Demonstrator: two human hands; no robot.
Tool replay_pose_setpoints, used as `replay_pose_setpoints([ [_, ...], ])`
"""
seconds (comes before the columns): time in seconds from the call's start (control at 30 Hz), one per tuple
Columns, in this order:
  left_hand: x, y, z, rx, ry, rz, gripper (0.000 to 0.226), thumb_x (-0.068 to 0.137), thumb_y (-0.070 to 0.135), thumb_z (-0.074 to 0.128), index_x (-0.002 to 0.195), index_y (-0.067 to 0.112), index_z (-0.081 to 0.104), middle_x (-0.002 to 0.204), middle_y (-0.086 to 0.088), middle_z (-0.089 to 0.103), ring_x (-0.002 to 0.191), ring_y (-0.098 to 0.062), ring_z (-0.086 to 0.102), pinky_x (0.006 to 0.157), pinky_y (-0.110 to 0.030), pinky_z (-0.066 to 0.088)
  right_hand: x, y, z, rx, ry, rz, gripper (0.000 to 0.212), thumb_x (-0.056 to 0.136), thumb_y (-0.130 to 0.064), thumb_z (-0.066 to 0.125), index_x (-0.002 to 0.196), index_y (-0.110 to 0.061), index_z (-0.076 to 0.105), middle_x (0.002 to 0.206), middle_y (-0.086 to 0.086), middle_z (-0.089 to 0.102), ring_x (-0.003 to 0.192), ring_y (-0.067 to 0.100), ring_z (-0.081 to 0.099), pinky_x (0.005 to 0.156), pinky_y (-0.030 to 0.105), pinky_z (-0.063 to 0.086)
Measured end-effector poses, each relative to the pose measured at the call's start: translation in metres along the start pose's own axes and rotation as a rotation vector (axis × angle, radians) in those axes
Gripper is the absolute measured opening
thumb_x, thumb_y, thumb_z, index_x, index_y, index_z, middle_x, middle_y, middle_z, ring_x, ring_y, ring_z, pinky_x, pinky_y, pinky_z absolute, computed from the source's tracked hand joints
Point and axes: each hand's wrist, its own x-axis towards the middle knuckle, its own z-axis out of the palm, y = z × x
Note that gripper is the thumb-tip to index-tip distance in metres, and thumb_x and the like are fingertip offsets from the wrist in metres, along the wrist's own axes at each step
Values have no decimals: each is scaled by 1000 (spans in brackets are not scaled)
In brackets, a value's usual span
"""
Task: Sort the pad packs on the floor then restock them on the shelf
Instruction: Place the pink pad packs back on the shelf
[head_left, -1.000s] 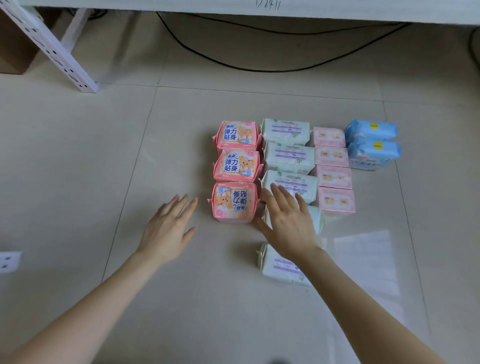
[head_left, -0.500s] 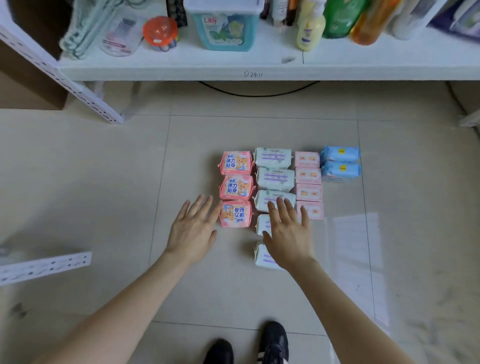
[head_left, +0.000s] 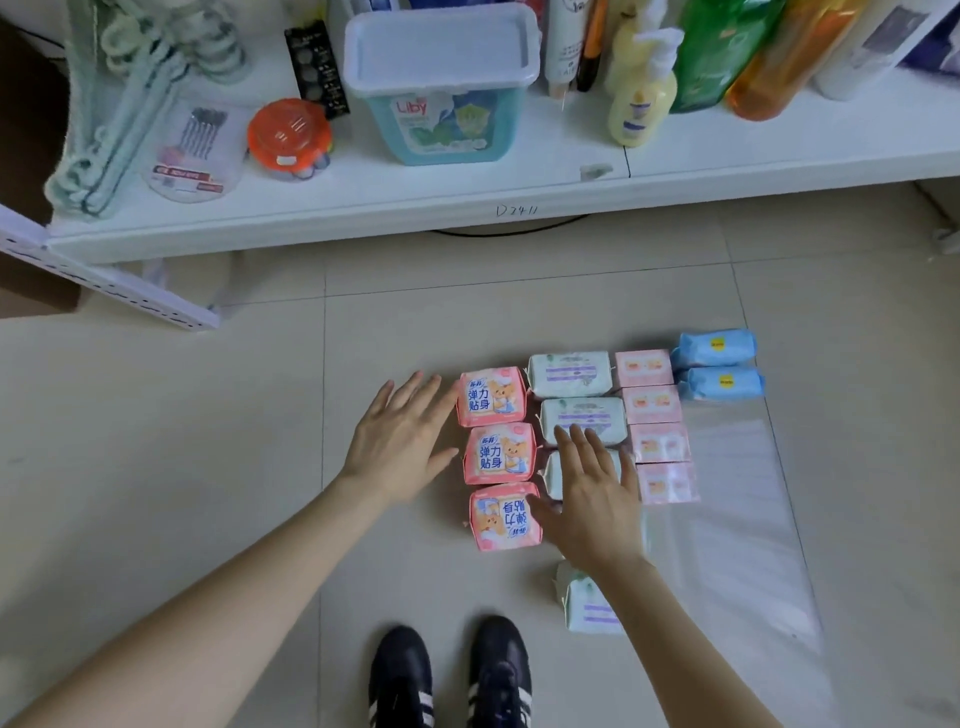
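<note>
Along the top of the frame: pale green hangers (head_left: 119, 104) at left, an orange round container (head_left: 288, 136), a teal Liby tub (head_left: 441, 88), a yellow pump bottle (head_left: 644, 98). Dark striped shoes (head_left: 452, 675) stand bottom centre.

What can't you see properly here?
- Head view: the right hand covers most of one pale green pad pack.
- Head view: the top edge cuts off the green plastic bottle.
- Head view: print on the pale pink pad packs is too blurred.
</note>
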Motion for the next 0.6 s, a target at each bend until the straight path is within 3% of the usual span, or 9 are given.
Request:
replay_pose_setpoints([
  [0.2, 62, -20, 81, -151, -56, -3, 89, 86, 68, 46, 154, 24, 10, 162, 0, 15, 149, -19, 8, 121, -42, 9, 49, 14, 75, 69, 4, -42, 90, 82, -64, 54, 153, -22, 18, 159, -4, 23, 148, 17, 15, 118, 43, 2],
  [0.33, 89, -30, 126, -326, -91, 6, 101, 76, 77, 43, 155, 24, 9, 162, 2, 13, 149, -19, 10, 120, -45, 13, 67, 18, 116, 87, 10, -100, 91, 80, -72, 43, 152, -21, 20, 160, -6, 20, 148, 14, 12, 119, 41, 0],
  [0.43, 101, -38, 148, -434, -73, 50, 106, 71, 77, 46, 154, 21, 14, 161, 1, 18, 148, -19, 16, 120, -41, 17, 73, 17, 134, 144, 90, -115, 90, 77, -72, 40, 147, -15, 35, 155, -1, 33, 146, 16, 23, 118, 43, 10],
  [0.6, 114, -51, 173, -559, -41, 80, 102, 76, 61, 68, 154, 21, 16, 159, 4, 24, 145, -15, 24, 118, -31, 22, 78, 18, 152, 191, 168, -123, 92, 68, -56, 74, 143, -11, 43, 150, 2, 41, 141, 22, 35, 116, 46, 17],
])
